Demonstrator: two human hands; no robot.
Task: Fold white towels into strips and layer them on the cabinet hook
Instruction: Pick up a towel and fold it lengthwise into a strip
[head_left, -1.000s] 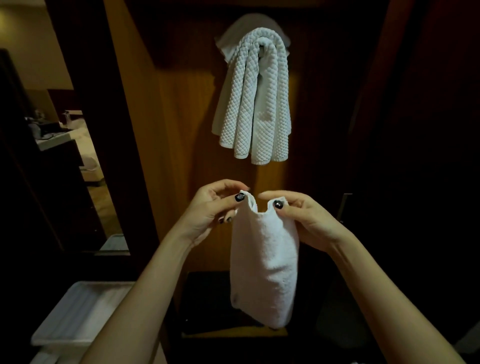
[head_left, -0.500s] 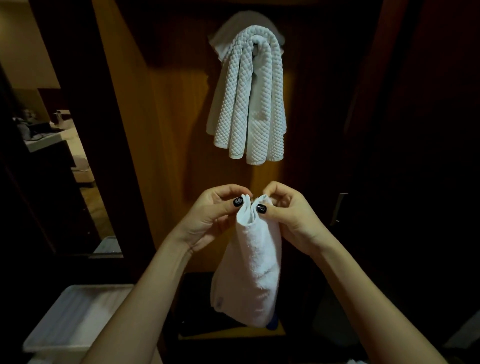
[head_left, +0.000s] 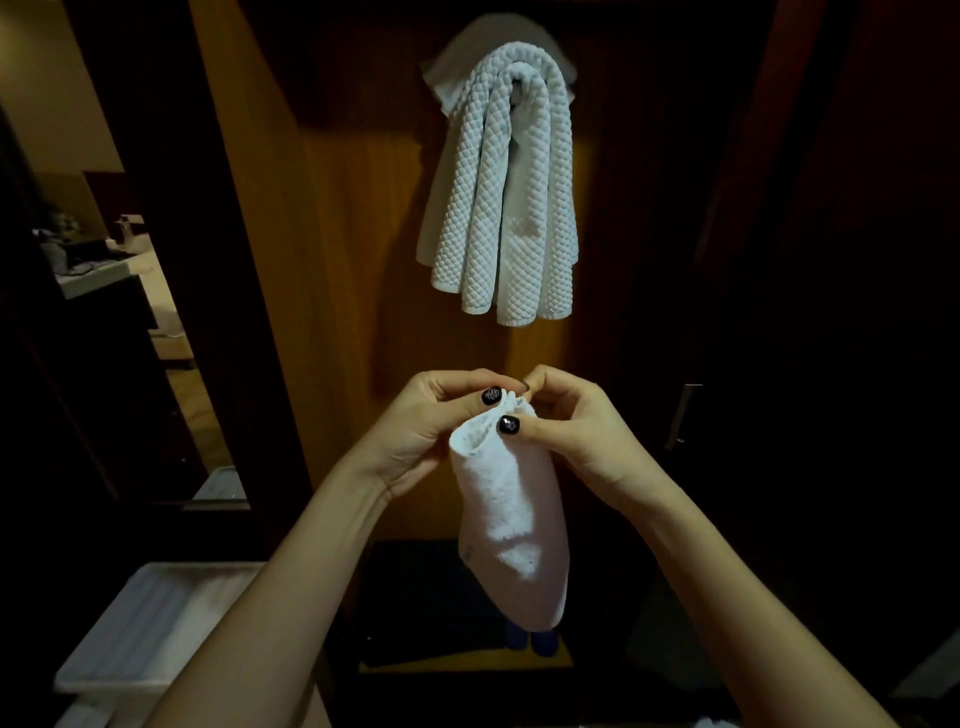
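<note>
towel (head_left: 511, 519) top now narrower, corners together

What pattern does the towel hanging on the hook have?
A white quilted diamond weave on the hanging towel, clearest in the head view.

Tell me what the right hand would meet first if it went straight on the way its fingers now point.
Its fingers point leftward. Beyond the gathered top of the white towel already in its grip, the right hand would meet the fingertips of the left hand almost at once, though depth is unclear.
</note>
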